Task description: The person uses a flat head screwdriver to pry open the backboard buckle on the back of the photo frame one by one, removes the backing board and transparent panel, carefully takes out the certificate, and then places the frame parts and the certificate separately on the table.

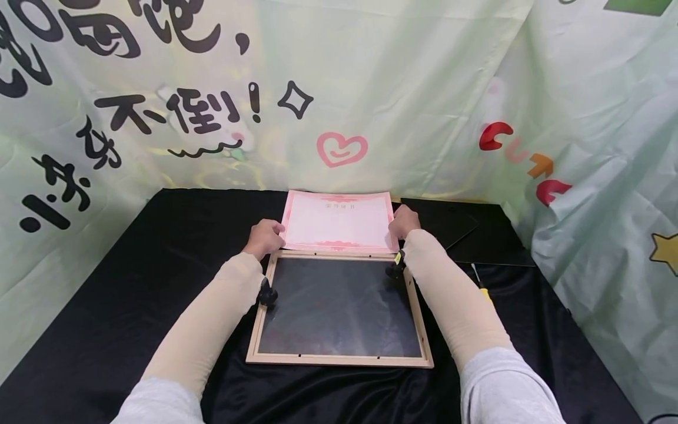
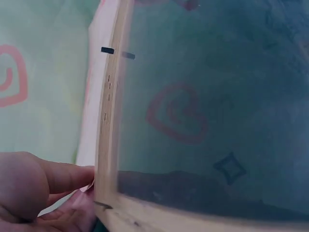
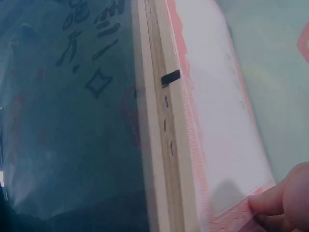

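A pink-bordered paper certificate (image 1: 339, 222) is held just beyond the far rail of a wooden picture frame (image 1: 339, 360). My left hand (image 1: 264, 237) pinches its left edge near the lower corner, thumb and fingers on the paper in the left wrist view. On the opposite side my right hand (image 1: 405, 221) pinches the right edge; the right wrist view shows the fingers (image 3: 270, 200) at a corner. The picture frame lies flat, with a shiny transparent sheet (image 1: 341, 309) inside it that reflects the backdrop. Small black tabs (image 3: 171, 77) stick out of its rail.
Black cloth (image 1: 132, 312) covers the table. At the right back lies a dark flat board (image 1: 450, 227). A tool with a yellow handle (image 1: 485, 293) is partly hidden by the right forearm. A printed fabric backdrop (image 1: 402, 106) stands behind and at both sides.
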Available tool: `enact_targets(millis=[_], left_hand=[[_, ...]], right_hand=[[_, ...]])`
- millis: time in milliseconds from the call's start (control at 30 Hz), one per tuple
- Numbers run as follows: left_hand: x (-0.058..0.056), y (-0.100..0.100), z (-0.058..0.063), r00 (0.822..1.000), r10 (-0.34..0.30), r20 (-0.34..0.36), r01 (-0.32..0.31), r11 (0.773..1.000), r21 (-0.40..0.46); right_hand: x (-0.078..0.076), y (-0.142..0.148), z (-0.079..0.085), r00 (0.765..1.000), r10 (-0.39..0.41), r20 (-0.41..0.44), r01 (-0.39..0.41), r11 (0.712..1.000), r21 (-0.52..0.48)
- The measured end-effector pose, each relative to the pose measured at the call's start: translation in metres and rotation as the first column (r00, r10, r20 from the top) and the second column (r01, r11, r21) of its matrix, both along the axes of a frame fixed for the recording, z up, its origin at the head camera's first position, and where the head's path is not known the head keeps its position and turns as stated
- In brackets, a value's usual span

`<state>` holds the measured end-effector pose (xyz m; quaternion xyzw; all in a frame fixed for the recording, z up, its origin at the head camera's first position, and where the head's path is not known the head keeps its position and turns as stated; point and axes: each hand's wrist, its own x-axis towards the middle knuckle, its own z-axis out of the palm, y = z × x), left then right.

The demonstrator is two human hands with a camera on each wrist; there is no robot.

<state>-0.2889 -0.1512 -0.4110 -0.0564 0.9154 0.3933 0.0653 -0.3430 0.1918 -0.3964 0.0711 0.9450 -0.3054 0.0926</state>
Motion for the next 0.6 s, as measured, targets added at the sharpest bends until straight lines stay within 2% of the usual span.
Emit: enact_targets(millis=[67,167,267,333,400,533,600], left_hand=[[0.001,-0.003,0.001,1.000,-0.015,0.012,0.015,1.000,0.001],[0.000,-0.008,0.003,0.999,-0.049,0.023,0.048,0.998,0.041],[-0.001,-0.011,0.002,0.997,-0.064,0.033,0.060,0.991,0.123],[-0.001,-0.012,0.004,0.997,-0.062,0.055,0.051,0.981,0.189],[0.000,-0.013,0.007,0.995,-0.061,0.077,0.041,0.972,0.232],[0.005,-0.018,0.015,0.995,-0.039,0.096,0.009,0.954,0.301],[0.009,-0.021,0.019,0.995,-0.023,0.093,-0.014,0.928,0.373]], right_hand=[[-0.001,0.000,0.002,0.999,-0.002,0.052,0.004,0.999,-0.036],[0.000,0.004,0.011,0.989,-0.007,0.150,0.033,0.985,-0.169],[0.005,0.006,0.022,0.977,-0.018,0.213,0.087,0.943,-0.322],[0.007,0.008,0.029,0.969,-0.007,0.246,0.105,0.916,-0.386],[0.010,0.010,0.036,0.964,0.006,0.267,0.114,0.894,-0.434],[0.017,0.017,0.044,0.962,0.042,0.272,0.100,0.867,-0.489],[0.023,0.022,0.047,0.965,0.066,0.255,0.083,0.842,-0.533]])
